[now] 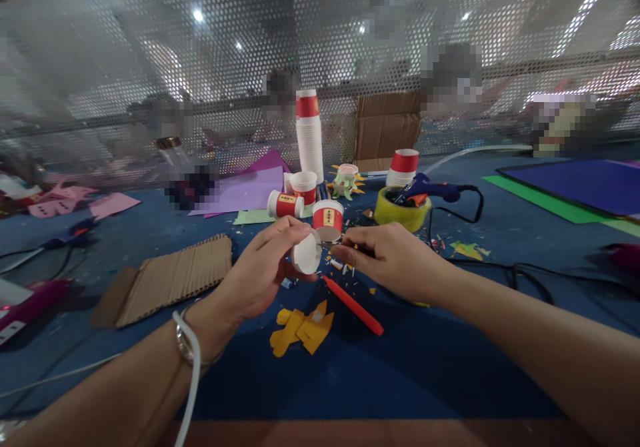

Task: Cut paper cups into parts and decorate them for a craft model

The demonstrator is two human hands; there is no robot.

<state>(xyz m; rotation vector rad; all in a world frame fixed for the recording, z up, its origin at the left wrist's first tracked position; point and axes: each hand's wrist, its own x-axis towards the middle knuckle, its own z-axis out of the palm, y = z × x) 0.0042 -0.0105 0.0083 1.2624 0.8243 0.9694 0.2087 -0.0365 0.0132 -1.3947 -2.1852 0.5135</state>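
Note:
My left hand point(273, 260) is closed round a small white paper cup piece point(307, 253), its round face turned toward me. Close to its right side, my right hand point(377, 253) has thumb and forefinger pinched together; what they hold, if anything, is too small to make out. Just beyond the hands stands a red and white paper cup point(328, 217). A similar cup point(285, 204) lies on its side behind my left fingers. Below the hands are a red marker point(354, 305) and yellow paper cutouts point(302, 328).
Corrugated cardboard point(177, 280) lies left. A tall cup stack point(310, 140) stands at the back. Yellow tape point(403, 213) holds a blue glue gun point(430, 188), its black cable running right. A white cable point(193, 380) crosses my left wrist. Paper scraps litter the middle.

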